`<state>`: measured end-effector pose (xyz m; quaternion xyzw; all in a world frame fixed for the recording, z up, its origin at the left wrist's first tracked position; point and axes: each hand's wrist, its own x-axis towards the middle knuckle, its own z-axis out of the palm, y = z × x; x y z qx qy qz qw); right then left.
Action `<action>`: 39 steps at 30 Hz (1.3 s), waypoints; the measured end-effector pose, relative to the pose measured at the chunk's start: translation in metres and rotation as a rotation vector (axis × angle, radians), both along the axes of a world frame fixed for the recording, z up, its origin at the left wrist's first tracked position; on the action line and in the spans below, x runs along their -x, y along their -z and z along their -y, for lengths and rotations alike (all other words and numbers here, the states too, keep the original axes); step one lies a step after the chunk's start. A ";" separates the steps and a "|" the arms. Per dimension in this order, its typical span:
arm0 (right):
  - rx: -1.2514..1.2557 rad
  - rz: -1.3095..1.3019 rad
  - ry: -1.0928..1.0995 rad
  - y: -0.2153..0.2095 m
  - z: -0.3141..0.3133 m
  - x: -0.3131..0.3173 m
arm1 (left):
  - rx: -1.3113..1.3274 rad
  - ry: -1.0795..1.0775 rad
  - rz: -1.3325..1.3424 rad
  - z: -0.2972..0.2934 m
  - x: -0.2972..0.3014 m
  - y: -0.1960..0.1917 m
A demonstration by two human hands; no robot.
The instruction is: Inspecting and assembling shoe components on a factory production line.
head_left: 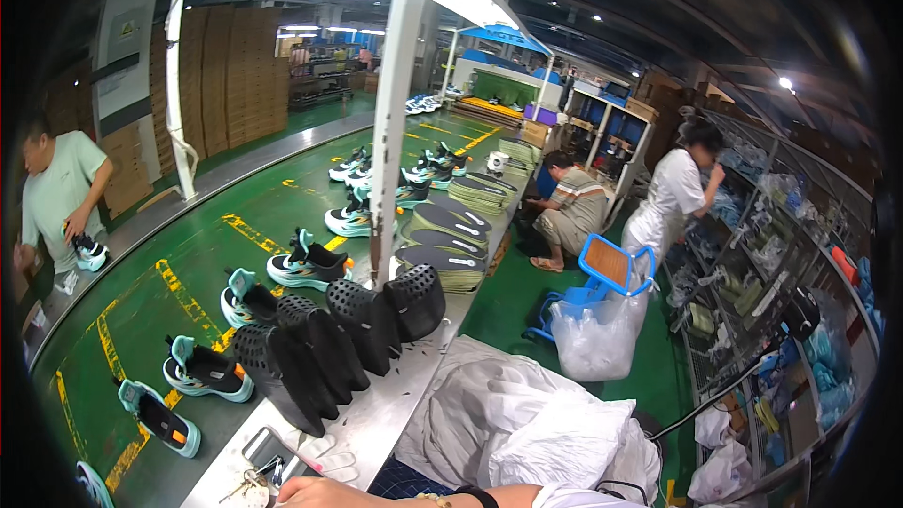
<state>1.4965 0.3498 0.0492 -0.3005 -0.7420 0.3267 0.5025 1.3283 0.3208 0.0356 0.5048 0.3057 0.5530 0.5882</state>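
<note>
At the lower edge my right hand (324, 493) reaches in from the right, with a beaded bracelet and a black strap on the wrist. Its fingers are mostly cut off by the picture edge, so their grip is not visible. Right beside it lie a bunch of keys (246, 489) and a small dark metal piece (271, 468) on the pale bench top (226, 456). A whitish glove (329, 456) rests just beyond the hand. Farther on, several black perforated clogs (414, 306) stand on end in a row. My left hand is out of view.
Sneakers (310, 263) stand along the green conveyor (216, 273), left of stacked insoles (447, 249). A white post (395, 113) rises there. White cloth (536, 414), a blue chair (611, 268) and shelves (743, 273) lie right. One person (66, 188) holds a shoe; two others are right.
</note>
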 end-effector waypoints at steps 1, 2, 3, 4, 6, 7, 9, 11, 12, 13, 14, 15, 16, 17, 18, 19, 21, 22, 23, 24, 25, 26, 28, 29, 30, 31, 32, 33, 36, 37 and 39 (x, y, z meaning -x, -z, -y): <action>0.188 0.236 -0.147 -0.019 0.001 -0.011 | 0.033 0.016 0.027 0.001 0.001 -0.002; 0.253 -0.012 -0.063 -0.001 0.002 -0.002 | 0.061 -0.036 -0.005 0.000 -0.002 -0.003; 0.526 -0.103 -0.212 -0.006 -0.002 -0.006 | 0.012 -0.047 -0.009 -0.001 -0.003 -0.003; 0.415 -0.299 -0.164 0.015 -0.004 -0.004 | -0.042 -0.033 -0.011 -0.007 -0.007 -0.004; 0.611 -0.649 -0.321 0.019 -0.005 -0.009 | -0.193 -0.140 -0.224 -0.013 -0.018 -0.010; 0.693 -0.762 -0.400 0.018 -0.004 -0.009 | -0.308 -0.164 -0.272 -0.016 -0.019 -0.019; 0.790 -0.892 -0.496 0.005 0.003 -0.007 | -0.457 -0.205 -0.369 -0.016 -0.024 -0.031; 0.853 -0.947 -0.596 -0.004 0.007 -0.004 | -0.551 -0.241 -0.443 -0.016 -0.026 -0.030; 0.869 -0.944 -0.609 -0.004 0.008 -0.005 | -0.596 -0.276 -0.512 -0.015 -0.029 -0.034; 0.861 -0.952 -0.641 -0.004 0.008 -0.006 | -0.655 -0.261 -0.512 -0.016 -0.027 -0.041; 0.851 -0.960 -0.669 -0.004 0.009 -0.007 | -0.716 -0.244 -0.508 -0.016 -0.026 -0.046; 0.862 -0.965 -0.678 -0.004 0.011 -0.007 | -0.709 -0.250 -0.512 -0.015 -0.026 -0.046; 0.869 -0.965 -0.681 -0.002 0.011 -0.008 | -0.725 -0.254 -0.530 -0.015 -0.027 -0.045; 0.886 -0.991 -0.707 0.000 0.011 -0.010 | -0.741 -0.257 -0.547 -0.015 -0.029 -0.044; 0.900 -1.011 -0.731 -0.001 0.014 -0.008 | -0.739 -0.261 -0.542 -0.013 -0.028 -0.047; 0.903 -1.005 -0.729 -0.002 0.015 -0.007 | -0.771 -0.271 -0.532 -0.012 -0.027 -0.050; 0.842 -0.977 -0.721 0.000 0.017 -0.007 | -0.799 -0.278 -0.523 -0.011 -0.028 -0.053; 0.844 -0.979 -0.719 0.000 0.017 -0.009 | -0.828 -0.281 -0.535 -0.012 -0.029 -0.053; 0.811 -0.961 -0.695 0.000 0.017 -0.010 | -0.857 -0.284 -0.546 -0.012 -0.030 -0.053; 0.778 -0.943 -0.670 0.000 0.017 -0.012 | -0.855 -0.283 -0.546 -0.012 -0.031 -0.052; 0.779 -0.943 -0.669 0.002 0.016 -0.013 | -0.899 -0.290 -0.606 -0.012 -0.031 -0.052; 0.713 -0.887 -0.648 0.004 0.015 -0.013 | -0.943 -0.298 -0.667 -0.012 -0.031 -0.051; 0.649 -0.831 -0.625 0.005 0.015 -0.015 | -0.988 -0.324 -0.729 -0.011 -0.033 -0.050; 0.665 -0.816 -0.604 0.004 0.015 -0.016 | -1.035 -0.352 -0.792 -0.011 -0.033 -0.049; 0.680 -0.800 -0.583 0.003 0.016 -0.017 | -1.036 -0.355 -0.792 -0.010 -0.034 -0.049; 0.679 -0.798 -0.588 0.004 0.016 -0.016 | -1.066 -0.375 -0.862 -0.008 -0.035 -0.049; 0.689 -0.791 -0.562 0.004 0.017 -0.015 | -1.094 -0.396 -0.935 -0.007 -0.035 -0.049; 0.698 -0.783 -0.541 0.006 0.017 -0.014 | -1.096 -0.407 -0.942 -0.006 -0.034 -0.048; 0.804 -0.841 -0.493 0.006 0.020 -0.011 | -1.079 -0.379 -1.062 -0.002 -0.032 -0.046; 0.697 -0.920 -0.255 -0.008 0.027 0.003 | -1.084 -0.367 -1.067 -0.002 -0.033 -0.043; 0.722 -0.863 -0.362 -0.004 0.024 -0.004 | -1.084 -0.331 -1.065 -0.003 -0.032 -0.038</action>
